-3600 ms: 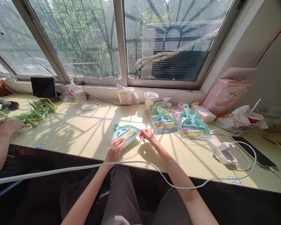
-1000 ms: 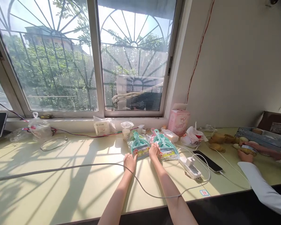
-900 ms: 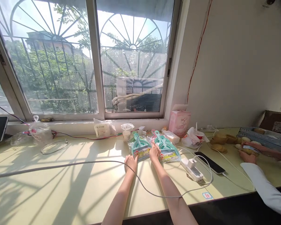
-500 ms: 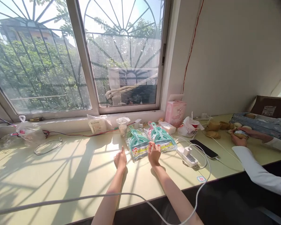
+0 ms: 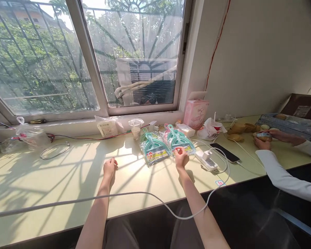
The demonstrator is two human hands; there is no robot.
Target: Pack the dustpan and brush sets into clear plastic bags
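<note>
Two clear-wrapped packs of small green dustpans with brushes, the left pack and the right pack, lie side by side on the table, each with a yellow label band. To the left of them my left hand rests on the tabletop, fingers curled in, nothing visible in it. My right hand is also curled, at the lower edge of the right pack and overlapping it in view; whether it touches the plastic I cannot tell. No object shows in its fingers.
A grey cable arcs across the foreground over my forearms. A power strip, a phone and a pink box are to the right. A plastic cup stands by the sill. At far right, another person's hands hold a brownish round object.
My left hand has moved left, away from the packs. My right hand has shifted to the right along the lower edge of the right pack. The view has tilted down; the packs have stayed put.
</note>
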